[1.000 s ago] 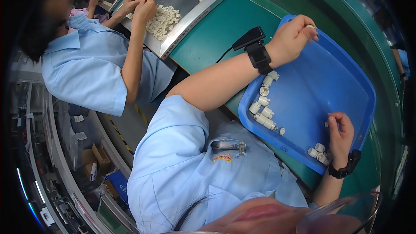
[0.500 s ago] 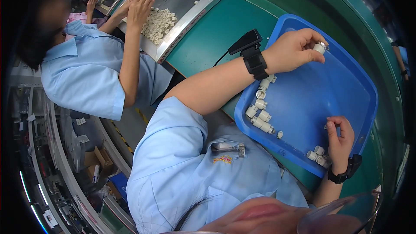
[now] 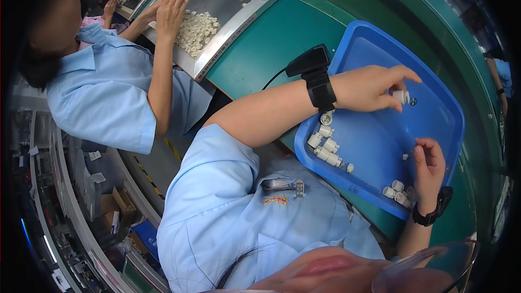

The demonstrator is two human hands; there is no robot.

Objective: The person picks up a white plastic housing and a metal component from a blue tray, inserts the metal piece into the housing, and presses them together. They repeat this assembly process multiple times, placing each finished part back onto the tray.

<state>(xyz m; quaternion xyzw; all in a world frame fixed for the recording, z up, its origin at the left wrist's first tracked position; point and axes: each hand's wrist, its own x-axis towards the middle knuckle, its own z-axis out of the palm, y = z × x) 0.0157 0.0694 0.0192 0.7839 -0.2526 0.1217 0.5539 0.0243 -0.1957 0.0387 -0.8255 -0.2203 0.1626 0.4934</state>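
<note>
My left hand [image 3: 374, 89] reaches over the blue tray [image 3: 321, 169], index finger stretched out. Between its thumb and other fingers is a white cylindrical fitting [image 3: 400, 96]. A small metal ring-like piece [image 3: 413, 101] shows at the fitting's far end; whether it is attached I cannot tell. Lower right, my right hand [image 3: 430, 164] is raised over the tray with thumb and fingers apart and nothing visible in it. Beside its thumb is a small white piece [image 3: 405, 157] on the tray. Several white fittings [image 3: 399, 193] lie near the right wrist.
More white fittings [image 3: 329, 152] line the tray's left side. The tray rests on a green table [image 3: 271, 38]. A black device [image 3: 308, 61] with a cable is strapped at my left wrist. At left, a co-worker's hands [image 3: 171, 16] are over a metal-framed tray [image 3: 239, 27] of small parts.
My left hand has come nearer with the fitting, and its index finger has straightened. My right hand's fingers have moved away from the small white piece, which now shows fully.
</note>
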